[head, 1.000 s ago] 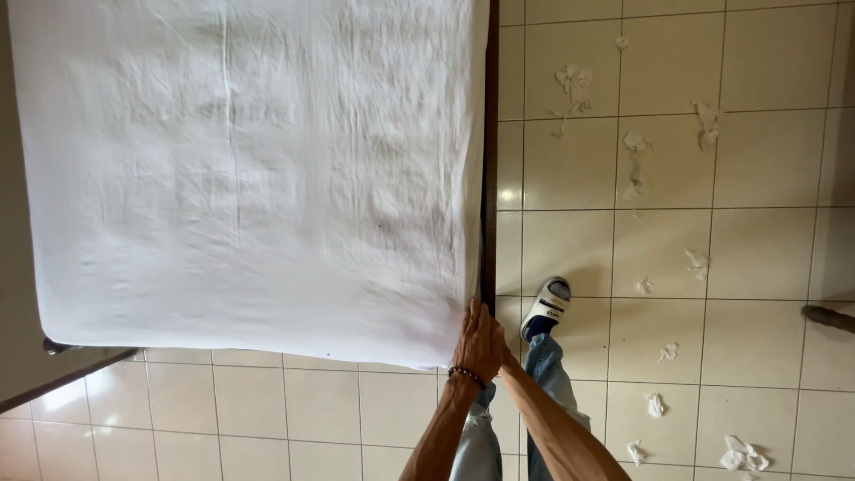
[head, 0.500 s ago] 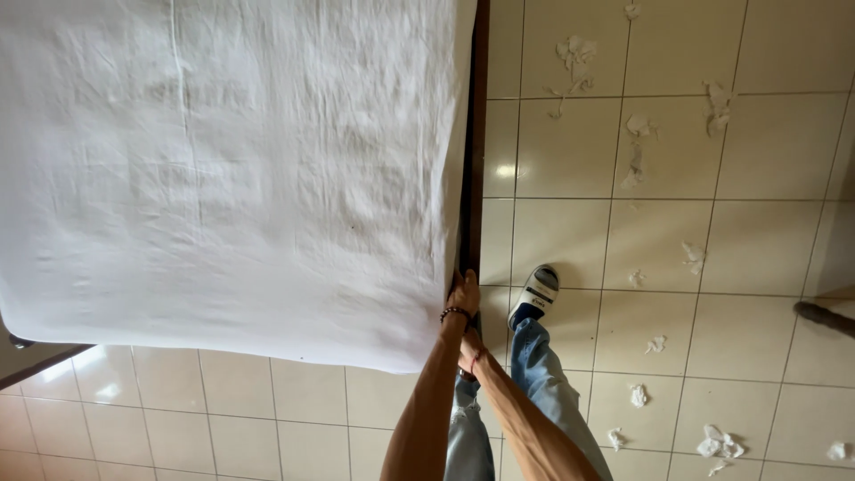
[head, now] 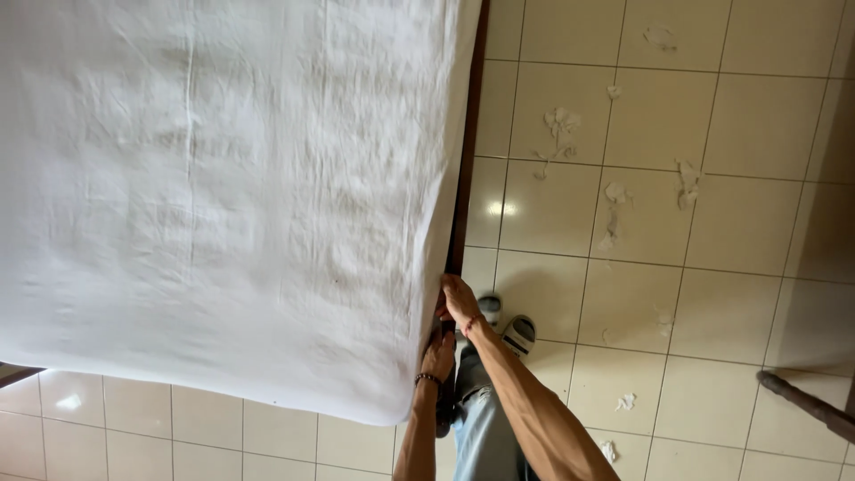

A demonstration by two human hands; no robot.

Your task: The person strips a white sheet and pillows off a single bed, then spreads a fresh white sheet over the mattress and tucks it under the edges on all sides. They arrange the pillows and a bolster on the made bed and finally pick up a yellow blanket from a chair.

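A big white sheet (head: 223, 196) covered the mattress and filled most of the view, from the top left down past the middle. It was a bit wrinkled. Its side edge hung down next to a dark wooden bed frame (head: 465, 151), which ran as a thin strip along the right of the sheet.

Both hands were at the lower right corner of the sheet. The right hand (head: 460, 298) was higher up, pressed against the sheet's edge by the frame, with a red band on its wrist. The left hand (head: 438, 354) was just below it, also against the sheet, with a dark band on its wrist. The fingers of both hands were hidden by the cloth, so I could not tell if they were gripping it.

Below the hands were blue jeans (head: 485, 428) and two grey and white shoes (head: 518, 333). The floor (head: 712, 294) had pale square tiles. Small white scraps of paper (head: 561, 125) lay on the tiles, well apart from the bed.
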